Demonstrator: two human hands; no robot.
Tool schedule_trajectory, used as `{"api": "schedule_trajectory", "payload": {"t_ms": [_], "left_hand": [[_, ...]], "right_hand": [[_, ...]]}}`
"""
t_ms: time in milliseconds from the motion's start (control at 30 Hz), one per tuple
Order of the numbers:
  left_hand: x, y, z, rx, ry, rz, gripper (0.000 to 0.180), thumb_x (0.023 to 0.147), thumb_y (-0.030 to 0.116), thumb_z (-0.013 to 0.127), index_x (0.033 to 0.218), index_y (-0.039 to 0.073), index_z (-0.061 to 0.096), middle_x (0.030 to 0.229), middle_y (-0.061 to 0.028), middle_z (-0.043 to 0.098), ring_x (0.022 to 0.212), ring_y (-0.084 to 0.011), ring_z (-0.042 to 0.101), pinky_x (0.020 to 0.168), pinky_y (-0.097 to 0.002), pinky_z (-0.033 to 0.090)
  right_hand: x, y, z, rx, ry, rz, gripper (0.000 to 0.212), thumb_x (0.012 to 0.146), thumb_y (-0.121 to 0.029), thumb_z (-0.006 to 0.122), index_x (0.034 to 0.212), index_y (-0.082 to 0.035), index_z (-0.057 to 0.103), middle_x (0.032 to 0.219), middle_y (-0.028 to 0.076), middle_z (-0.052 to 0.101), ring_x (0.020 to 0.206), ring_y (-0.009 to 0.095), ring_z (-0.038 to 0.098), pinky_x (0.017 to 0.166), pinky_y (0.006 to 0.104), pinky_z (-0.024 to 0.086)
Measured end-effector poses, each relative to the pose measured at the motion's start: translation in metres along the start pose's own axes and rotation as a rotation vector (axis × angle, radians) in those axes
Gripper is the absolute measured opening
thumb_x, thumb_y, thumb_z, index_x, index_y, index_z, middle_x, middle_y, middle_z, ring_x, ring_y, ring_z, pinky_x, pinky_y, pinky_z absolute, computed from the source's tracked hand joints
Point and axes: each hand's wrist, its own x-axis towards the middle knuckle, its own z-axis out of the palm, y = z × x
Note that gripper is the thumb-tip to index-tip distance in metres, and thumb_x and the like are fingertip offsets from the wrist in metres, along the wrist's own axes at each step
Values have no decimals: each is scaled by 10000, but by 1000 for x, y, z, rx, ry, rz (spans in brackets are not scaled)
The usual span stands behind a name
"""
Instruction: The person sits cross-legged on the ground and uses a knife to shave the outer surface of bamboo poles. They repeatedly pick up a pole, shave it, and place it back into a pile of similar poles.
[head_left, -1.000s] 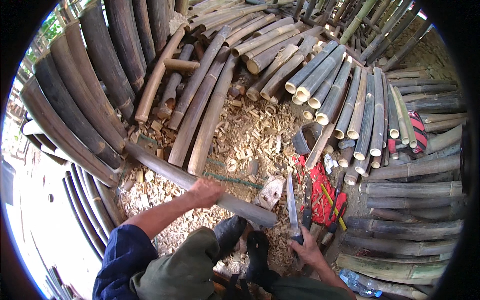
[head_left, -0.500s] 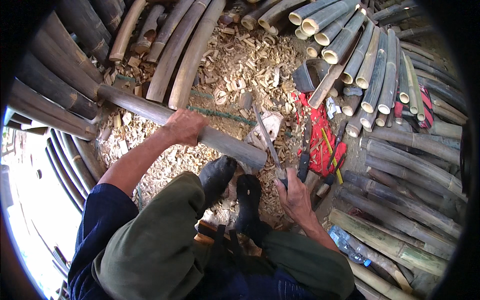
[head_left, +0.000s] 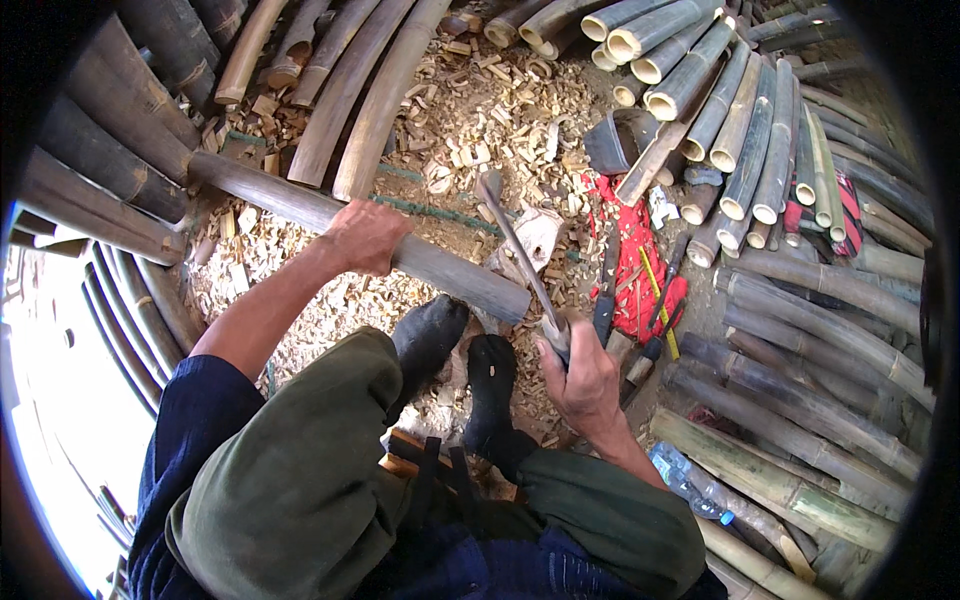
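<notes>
My left hand is wrapped over the top of a long grey-brown bamboo pole, which slants from the stacked poles at the far left down to my feet. The pole's near end lies just above my dark-socked feet. My right hand grips the handle of a long-bladed knife. Its blade points up and away, just past the pole's near end; I cannot tell whether the two touch. Under the blade, a pale wooden block lies among the shavings.
Wood shavings cover the ground. Right of my right hand lie a red cloth with hand tools, a yellow measuring strip and a plastic bottle. A dark container stands farther off. Bamboo stacks surround me.
My right hand has turned, and the knife's blade has swung slightly left and nearer the pole's end. My left hand keeps its hold on the pole. The whole view has shifted slightly.
</notes>
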Motion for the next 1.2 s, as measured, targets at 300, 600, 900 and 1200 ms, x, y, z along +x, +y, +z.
{"api": "schedule_trajectory", "payload": {"t_ms": [300, 600, 900, 1200], "left_hand": [[5, 10, -12, 30, -44, -20, 300, 765, 138, 797, 1053, 81, 734, 931, -100, 772, 858, -245, 750, 790, -427, 645], [14, 13, -13, 36, -173, -75, 336, 762, 157, 778, 1083, 99, 697, 984, -113, 761, 909, -273, 753, 808, -473, 645], [-16, 25, 43, 66, 851, 84, 225, 748, 116, 689, 948, 84, 593, 901, -70, 620, 923, -269, 658, 856, -426, 497], [19, 16, -11, -14, -122, 1, 312, 759, 141, 788, 1059, 104, 712, 974, -114, 746, 986, -303, 731, 906, -460, 588]], "right_hand": [[7, 7, 6, -212, -320, 276, 286, 1025, -216, 658, 1125, -9, 489, 910, 275, 696, 808, 493, 727, 640, 567, 586], [-40, 99, 49, -307, -400, 380, 282, 1014, -248, 673, 1114, -35, 520, 873, 223, 678, 784, 517, 680, 698, 603, 532], [-37, 88, 69, -17, 9, 361, 550, 961, -136, 681, 1445, 13, 466, 1219, 328, 587, 1124, 514, 615, 936, 553, 509], [-41, 112, 80, 80, -106, 479, 463, 981, -130, 643, 1391, 42, 515, 1190, 347, 628, 1122, 528, 628, 933, 560, 502]]}}
